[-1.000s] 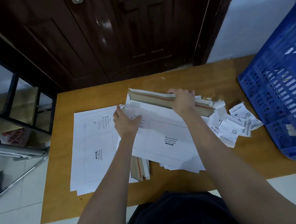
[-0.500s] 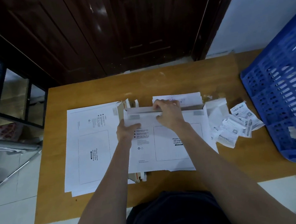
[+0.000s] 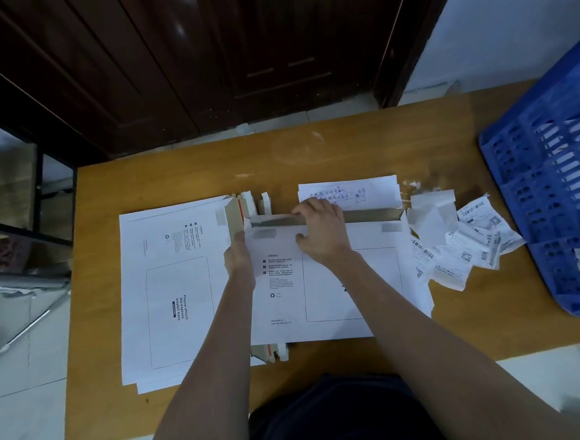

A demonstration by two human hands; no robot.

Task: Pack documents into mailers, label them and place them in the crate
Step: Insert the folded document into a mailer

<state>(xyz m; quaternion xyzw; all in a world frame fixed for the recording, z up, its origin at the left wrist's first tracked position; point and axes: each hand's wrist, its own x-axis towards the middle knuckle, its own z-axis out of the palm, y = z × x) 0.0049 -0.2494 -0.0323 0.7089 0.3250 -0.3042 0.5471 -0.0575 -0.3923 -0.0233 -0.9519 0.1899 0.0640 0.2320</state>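
Note:
A white cardboard mailer point(image 3: 288, 309) lies flat in the middle of the table, its brown-lined flap point(image 3: 370, 216) along the far edge. My right hand point(image 3: 320, 233) grips the flap near its middle, fingers curled over the fold and thumb on the mailer's front. At the mailer's left edge my left hand point(image 3: 238, 257) holds it, with the fingertips hidden. Handwritten document sheets point(image 3: 348, 193) stick out just beyond the flap. Several printed shipping labels point(image 3: 465, 245) lie loose to the right.
A stack of flat white mailers point(image 3: 176, 289) lies on the left of the wooden table point(image 3: 175, 173). White backing strips point(image 3: 432, 210) lie beside the labels. A blue plastic crate point(image 3: 562, 200) stands tilted at the right edge. Dark wooden doors are behind the table.
The mailer has turned from askew to square with the table edge and lies flat. My right hand slid left along the flap; my left hand moved to the mailer's left edge.

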